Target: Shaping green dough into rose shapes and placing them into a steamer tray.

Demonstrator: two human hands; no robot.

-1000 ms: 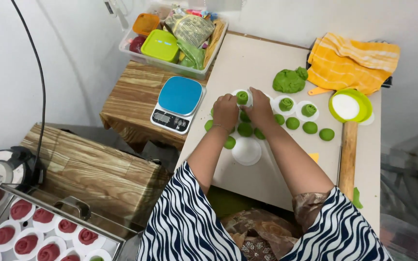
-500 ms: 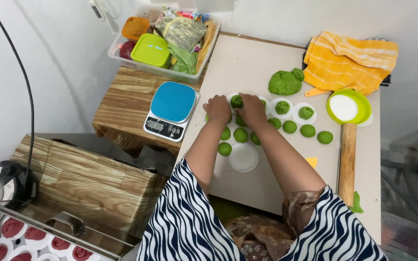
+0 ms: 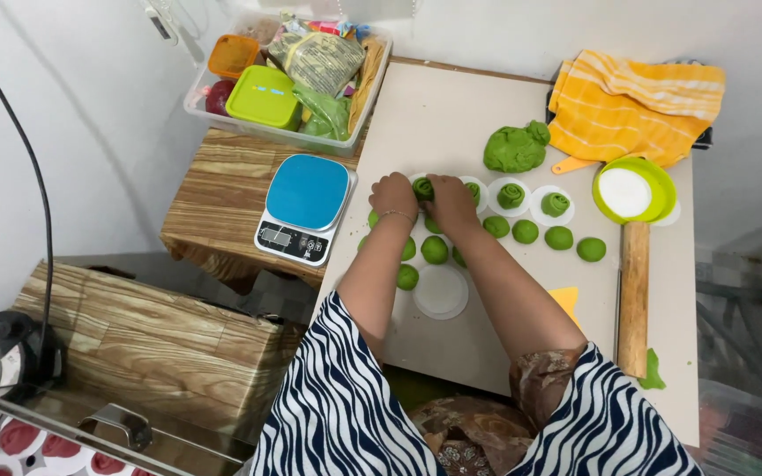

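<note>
This looks like a home kitchen corner set up for making dough sweets by hand. The person's hands (image 3: 423, 201) work on a pale board (image 3: 451, 115) crowded with small green dough balls (image 3: 435, 249), with a larger lump of green dough (image 3: 515, 148) beyond them to the right. Further right lie a wooden rolling pin (image 3: 634, 295), a green bowl of white flour (image 3: 633, 189) and an orange striped kitchen towel (image 3: 632, 106). Just left of the hands a blue-topped kitchen scale (image 3: 306, 207) sits on a wood-grain side table (image 3: 222, 189); beyond it is a clear tub of food containers and packets (image 3: 288, 84). Plain white walls (image 3: 63, 132) close in around.
</note>
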